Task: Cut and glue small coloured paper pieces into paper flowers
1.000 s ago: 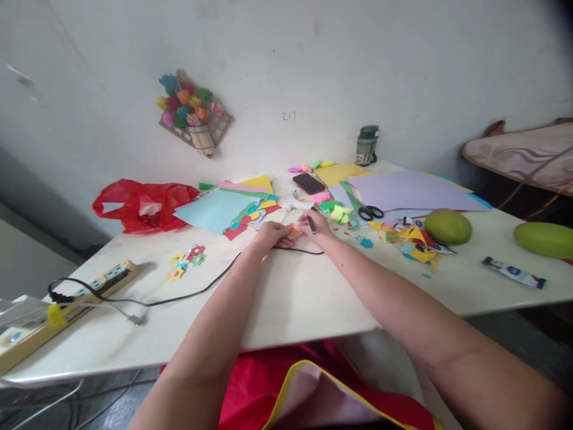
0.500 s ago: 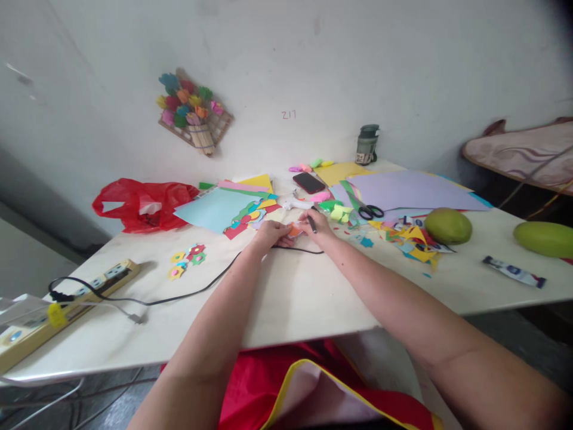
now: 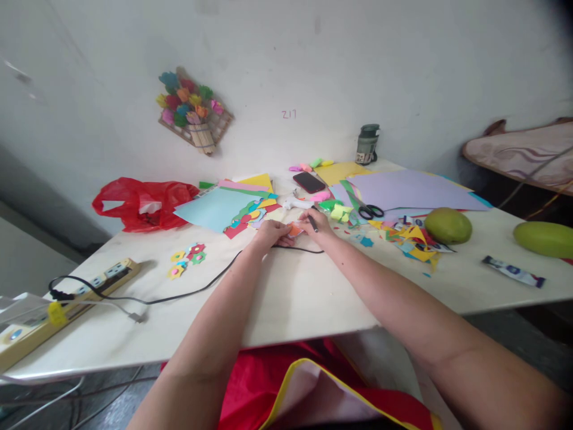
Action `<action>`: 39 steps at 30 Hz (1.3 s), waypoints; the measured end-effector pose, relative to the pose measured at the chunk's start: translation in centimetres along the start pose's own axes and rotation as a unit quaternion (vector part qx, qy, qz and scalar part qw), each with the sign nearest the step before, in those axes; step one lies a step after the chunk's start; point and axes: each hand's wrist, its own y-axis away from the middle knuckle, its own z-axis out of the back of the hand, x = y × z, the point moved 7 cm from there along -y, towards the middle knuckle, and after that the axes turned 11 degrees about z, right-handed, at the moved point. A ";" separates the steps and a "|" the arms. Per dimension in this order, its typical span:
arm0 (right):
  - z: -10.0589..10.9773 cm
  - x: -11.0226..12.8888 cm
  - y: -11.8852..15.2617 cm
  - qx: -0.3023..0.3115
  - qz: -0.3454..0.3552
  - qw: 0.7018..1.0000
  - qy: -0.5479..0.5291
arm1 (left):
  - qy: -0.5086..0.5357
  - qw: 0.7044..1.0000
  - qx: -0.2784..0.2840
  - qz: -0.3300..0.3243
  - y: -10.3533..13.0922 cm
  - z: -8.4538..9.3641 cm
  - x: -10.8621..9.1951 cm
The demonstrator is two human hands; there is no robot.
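Observation:
Near the middle of the white table, my left hand (image 3: 274, 233) pinches a small orange paper piece (image 3: 294, 229) at its left side. My right hand (image 3: 317, 227) is closed around a dark pen (image 3: 314, 220), with its fingertips at the right edge of the orange piece. Fingers hide part of that piece. Just behind the hands lies a white glue gun (image 3: 298, 203). Small paper flowers (image 3: 187, 261) in yellow, red and green lie to the left.
Black scissors (image 3: 371, 212), paper scraps (image 3: 414, 242), two green mangoes (image 3: 448, 226) and a tube (image 3: 514, 272) are on the right. A phone (image 3: 308, 182) lies behind. At left are a red bag (image 3: 147, 206), a power strip (image 3: 98, 289) and a black cable (image 3: 179, 296).

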 end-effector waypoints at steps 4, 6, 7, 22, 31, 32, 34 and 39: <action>0.0 0.6 0.3 0.005 0.008 1.000 -0.026 | 0.020 1.000 -0.004 0.000 0.2 0.1 0.0; 0.0 0.7 0.4 0.000 0.002 0.999 -0.047 | 0.036 0.999 -0.006 -0.006 0.2 0.2 0.0; 0.1 0.7 0.4 -0.007 -0.007 0.998 -0.056 | 0.042 0.999 -0.007 -0.009 0.2 0.3 0.0; -0.3 0.5 0.6 0.043 -0.019 0.995 -0.090 | 0.088 0.996 -0.019 -0.016 0.0 0.7 -0.1; -0.3 0.8 0.5 0.053 0.001 0.997 -0.058 | 0.094 0.995 -0.025 -0.017 0.2 0.7 -0.1; -0.3 0.7 0.5 0.053 -0.002 0.997 -0.062 | 0.093 0.995 -0.024 -0.017 0.2 0.7 -0.1; -0.3 0.6 0.6 0.053 -0.010 0.996 -0.074 | 0.086 0.996 -0.020 -0.016 0.2 0.7 -0.1; -0.5 1.1 0.8 0.057 -0.009 0.995 -0.087 | 0.075 0.997 -0.010 -0.018 0.2 0.6 -0.1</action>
